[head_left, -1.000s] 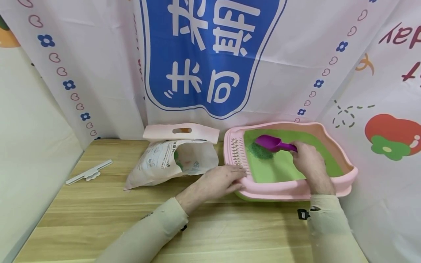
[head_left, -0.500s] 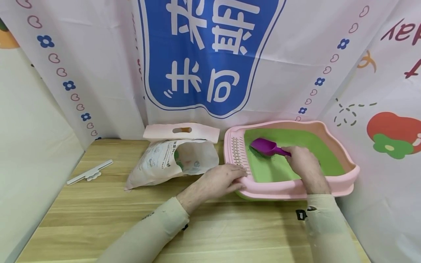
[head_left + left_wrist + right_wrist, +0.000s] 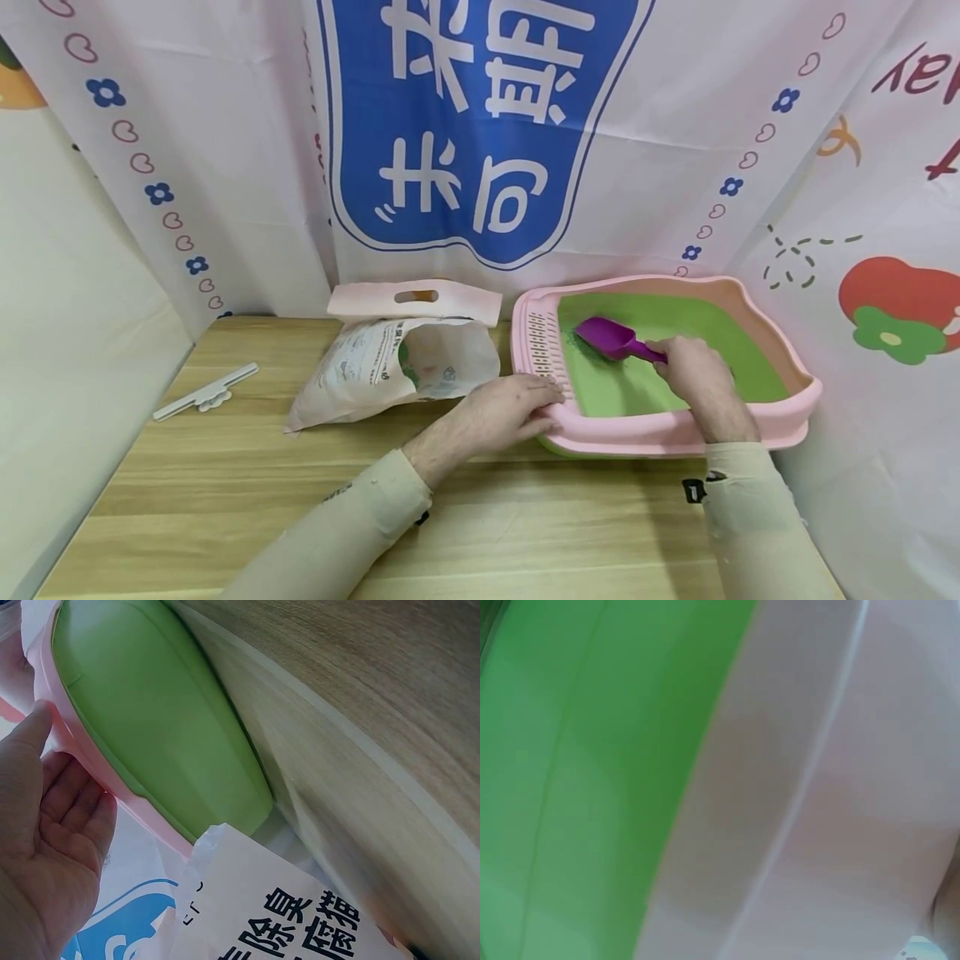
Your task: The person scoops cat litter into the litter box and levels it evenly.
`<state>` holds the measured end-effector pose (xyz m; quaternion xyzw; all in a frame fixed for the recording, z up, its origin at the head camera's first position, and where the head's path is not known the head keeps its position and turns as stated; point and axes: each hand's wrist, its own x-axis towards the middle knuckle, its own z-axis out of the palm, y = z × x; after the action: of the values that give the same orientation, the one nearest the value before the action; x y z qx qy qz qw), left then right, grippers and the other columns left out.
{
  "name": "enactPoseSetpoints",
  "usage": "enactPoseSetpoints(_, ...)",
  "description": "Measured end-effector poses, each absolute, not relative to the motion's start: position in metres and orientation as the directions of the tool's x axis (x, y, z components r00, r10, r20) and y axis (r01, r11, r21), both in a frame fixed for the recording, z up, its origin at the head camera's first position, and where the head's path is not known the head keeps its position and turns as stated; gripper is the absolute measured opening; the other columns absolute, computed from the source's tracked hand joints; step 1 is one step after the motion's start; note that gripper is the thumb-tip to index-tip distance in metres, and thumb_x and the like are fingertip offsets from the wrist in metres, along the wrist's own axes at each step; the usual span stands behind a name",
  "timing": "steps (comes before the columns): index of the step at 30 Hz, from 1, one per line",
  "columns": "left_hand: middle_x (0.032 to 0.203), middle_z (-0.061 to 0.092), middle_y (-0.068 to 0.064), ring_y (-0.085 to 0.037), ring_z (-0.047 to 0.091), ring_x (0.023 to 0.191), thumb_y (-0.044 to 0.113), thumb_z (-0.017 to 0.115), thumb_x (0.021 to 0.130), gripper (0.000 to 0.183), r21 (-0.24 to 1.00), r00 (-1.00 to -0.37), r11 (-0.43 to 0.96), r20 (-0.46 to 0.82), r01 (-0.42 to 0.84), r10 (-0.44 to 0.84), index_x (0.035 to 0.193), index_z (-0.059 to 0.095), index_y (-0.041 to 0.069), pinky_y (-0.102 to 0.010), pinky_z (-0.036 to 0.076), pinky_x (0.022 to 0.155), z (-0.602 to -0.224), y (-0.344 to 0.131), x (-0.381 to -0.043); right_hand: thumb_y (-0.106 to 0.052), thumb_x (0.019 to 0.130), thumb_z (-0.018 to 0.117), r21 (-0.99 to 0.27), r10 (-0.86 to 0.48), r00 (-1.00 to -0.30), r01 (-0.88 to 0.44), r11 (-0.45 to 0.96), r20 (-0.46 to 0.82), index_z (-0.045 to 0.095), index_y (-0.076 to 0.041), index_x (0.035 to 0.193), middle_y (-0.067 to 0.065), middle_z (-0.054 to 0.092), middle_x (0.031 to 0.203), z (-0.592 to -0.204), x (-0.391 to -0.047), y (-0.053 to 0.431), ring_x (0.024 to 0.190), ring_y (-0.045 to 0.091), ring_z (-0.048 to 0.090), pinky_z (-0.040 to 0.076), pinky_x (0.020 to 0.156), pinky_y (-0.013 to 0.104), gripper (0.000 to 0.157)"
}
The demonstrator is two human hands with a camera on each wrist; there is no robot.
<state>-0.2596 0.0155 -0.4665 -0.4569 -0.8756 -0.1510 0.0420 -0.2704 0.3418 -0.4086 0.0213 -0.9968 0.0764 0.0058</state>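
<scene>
My right hand (image 3: 693,371) grips the handle of a purple scoop (image 3: 606,337) inside a pink-rimmed green litter tray (image 3: 622,432). Green granules (image 3: 581,343) show at the scoop's edge on the tray floor; what lies in the scoop is too dark to tell. My left hand (image 3: 506,412) rests on the tray's near left corner by the slotted strip (image 3: 542,342). In the left wrist view, its thumb and fingers (image 3: 71,791) touch the pink rim (image 3: 101,769), relaxed. The tray's side fills most of the right wrist view, with only a sliver of skin at the edge.
Left of the tray lies an open-mouthed paper bag (image 3: 375,367) with a cut-off handle strip (image 3: 360,302) behind it. A white sealing clip (image 3: 206,392) lies farther left on the wooden table (image 3: 225,500). Printed cloth (image 3: 247,167) hangs behind.
The scoop has shifted a little left and down over the granules, covering most of them, then slightly back to the right. My left hand has stayed on the rim.
</scene>
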Motion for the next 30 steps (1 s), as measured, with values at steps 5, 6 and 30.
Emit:
enactPoseSetpoints(5, 0.147, 0.067, 0.005, -0.011, 0.060, 0.140, 0.054, 0.061, 0.104, 0.047, 0.229, -0.577, 0.534, 0.218, 0.814, 0.787, 0.140, 0.066, 0.025, -0.030, 0.048, 0.122, -0.467, 0.015, -0.259, -0.017, 0.096, 0.075, -0.150, -0.050, -0.999, -0.052, 0.987, 0.016, 0.073, -0.017, 0.134, 0.016, 0.079, 0.095, -0.407, -0.269, 0.342, 0.069, 0.027, 0.062, 0.047, 0.054, 0.039, 0.038)
enactPoseSetpoints(6, 0.148, 0.067, 0.005, -0.011, 0.060, 0.141, 0.053, 0.061, 0.104, 0.047, 0.231, -0.577, 0.533, 0.220, 0.814, 0.787, 0.140, 0.066, 0.025, -0.030, 0.048, 0.122, -0.467, 0.014, -0.259, -0.017, 0.096, 0.075, -0.150, -0.049, -0.999, -0.051, 0.987, 0.014, 0.073, -0.017, 0.134, 0.015, 0.079, 0.093, -0.407, -0.269, 0.342, 0.069, 0.027, 0.062, 0.047, 0.054, 0.039, 0.037)
enactPoseSetpoints(30, 0.148, 0.066, 0.004, -0.012, 0.061, 0.140, 0.054, 0.062, 0.103, 0.047, 0.253, -0.586, 0.535, 0.218, 0.806, 0.780, 0.140, 0.066, 0.025, -0.031, 0.048, 0.122, -0.468, 0.013, -0.259, -0.020, 0.097, 0.072, -0.140, 0.034, -0.998, 0.041, 0.989, -0.051, 0.073, -0.015, 0.133, 0.020, 0.077, 0.093, -0.400, -0.267, 0.358, 0.069, 0.029, 0.061, 0.045, 0.052, 0.038, 0.036)
